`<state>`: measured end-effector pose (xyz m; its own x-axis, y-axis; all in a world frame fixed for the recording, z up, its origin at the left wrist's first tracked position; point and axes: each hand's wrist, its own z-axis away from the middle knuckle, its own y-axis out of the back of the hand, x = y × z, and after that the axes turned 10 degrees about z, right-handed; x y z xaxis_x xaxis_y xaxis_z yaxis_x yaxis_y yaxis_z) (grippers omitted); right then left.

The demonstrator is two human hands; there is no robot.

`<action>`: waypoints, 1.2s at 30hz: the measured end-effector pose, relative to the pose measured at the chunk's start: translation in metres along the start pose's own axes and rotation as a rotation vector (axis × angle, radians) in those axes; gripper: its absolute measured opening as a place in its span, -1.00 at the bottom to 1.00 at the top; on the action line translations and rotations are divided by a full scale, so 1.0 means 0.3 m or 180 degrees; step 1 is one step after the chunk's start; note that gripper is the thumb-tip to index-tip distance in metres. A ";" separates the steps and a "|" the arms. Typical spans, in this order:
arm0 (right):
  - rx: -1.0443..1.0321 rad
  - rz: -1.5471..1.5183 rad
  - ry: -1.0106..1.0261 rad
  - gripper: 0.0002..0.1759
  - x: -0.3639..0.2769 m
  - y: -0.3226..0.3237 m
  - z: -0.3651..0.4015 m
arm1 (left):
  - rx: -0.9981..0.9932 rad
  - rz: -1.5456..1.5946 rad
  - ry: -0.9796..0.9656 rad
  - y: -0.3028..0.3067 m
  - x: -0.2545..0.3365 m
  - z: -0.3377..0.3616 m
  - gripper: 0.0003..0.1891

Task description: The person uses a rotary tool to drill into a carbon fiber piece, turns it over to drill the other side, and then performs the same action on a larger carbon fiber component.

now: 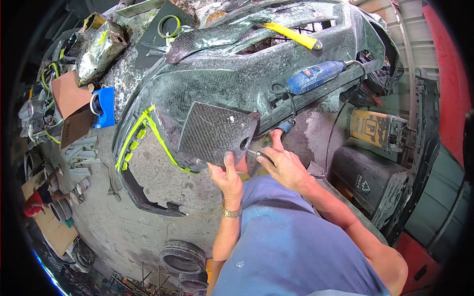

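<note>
My left hand (227, 180) grips the lower edge of a flat carbon-fibre sheet (212, 129), thumb on top and fingers beneath. Near its lower right corner the sheet has a round hole (244, 143). My right hand (287, 168) is closed around a slim, dark rotary tool handpiece (265, 157). Its thin metal tip points at the hole's edge; whether it touches cannot be made out. Behind the sheet lies a large, dusty carbon-fibre car body part (212, 81), with yellow-green tape (163, 140) along its left opening. A blue power tool (315, 77) with a cord rests on it.
A yellow utility knife (294, 36) lies on the body part. At the left are a blue tape dispenser (104, 107) and cardboard (74, 108). A black bin (368, 175) and a yellow box (375, 129) stand at the right. Tyres (182, 255) lie on the floor.
</note>
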<state>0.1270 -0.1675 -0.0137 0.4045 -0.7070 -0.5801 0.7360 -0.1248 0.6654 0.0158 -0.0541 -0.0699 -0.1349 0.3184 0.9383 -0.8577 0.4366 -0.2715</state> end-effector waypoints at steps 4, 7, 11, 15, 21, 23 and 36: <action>0.0029 -0.0040 0.0067 -0.73 0.011 -0.005 -0.001 | 0.0007 -0.0111 -0.0025 0.002 -0.002 0.000 -0.51; -0.0076 -0.0065 0.0011 -0.73 -0.004 0.009 -0.001 | 0.0027 -0.0121 -0.0036 0.001 -0.002 0.000 -0.52; -0.0042 -0.0114 -0.0003 -0.72 -0.002 0.014 0.001 | -0.0004 -0.0172 -0.0011 0.007 -0.003 -0.001 -0.52; -0.0017 -0.0061 0.0008 -0.72 -0.003 0.005 0.000 | 0.0019 -0.0260 -0.0058 0.012 -0.011 -0.001 -0.52; -0.0107 -0.0061 -0.0021 -0.72 -0.004 0.003 -0.003 | 0.0006 -0.0253 -0.0039 0.011 -0.009 -0.003 -0.51; -0.0109 -0.0115 -0.0069 -0.72 -0.009 0.008 0.000 | 0.0006 -0.0342 -0.0047 0.013 -0.008 -0.002 -0.51; 0.0074 0.0070 -0.0023 -0.75 0.000 -0.009 0.002 | 0.0033 -0.0044 0.0028 0.005 -0.007 -0.003 -0.51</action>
<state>0.1246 -0.1676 -0.0152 0.4166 -0.7147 -0.5618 0.7140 -0.1252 0.6888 0.0153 -0.0535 -0.0724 -0.1186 0.3196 0.9401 -0.8646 0.4323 -0.2561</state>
